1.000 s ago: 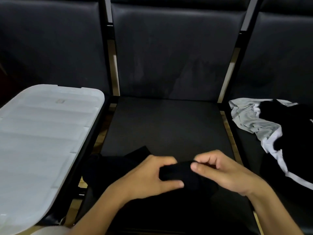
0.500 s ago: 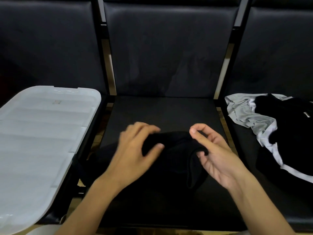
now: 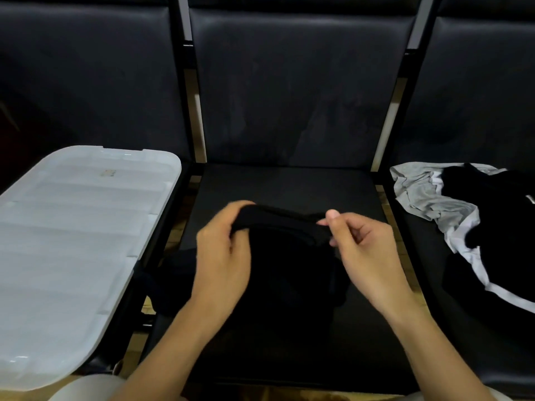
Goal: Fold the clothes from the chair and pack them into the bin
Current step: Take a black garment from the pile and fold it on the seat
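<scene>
Chairs stand side by side in a row, all dark and padded. On the middle chair seat (image 3: pixel 283 183) lies a black garment (image 3: pixel 289 256). Both hands hold up its top edge. The left hand (image 3: pixel 223 256) has its fingers curled over one end of the edge, and the right hand (image 3: pixel 367 250) pinches the other end with thumb and fingers. The rest of the black cloth hangs down and spreads over the seat, with some of it spilling off the left side.

On the left chair sits a white plastic bin lid (image 3: pixel 81 250), closed flat. The bin under it cannot be seen. On the right chair lies a pile of clothes (image 3: pixel 469 227), grey, white and black, well apart from the hands.

The black garment is very hard to make out against the dark seat, so its shape and folds are not clear. The clothes pile is cut off at the right edge.
</scene>
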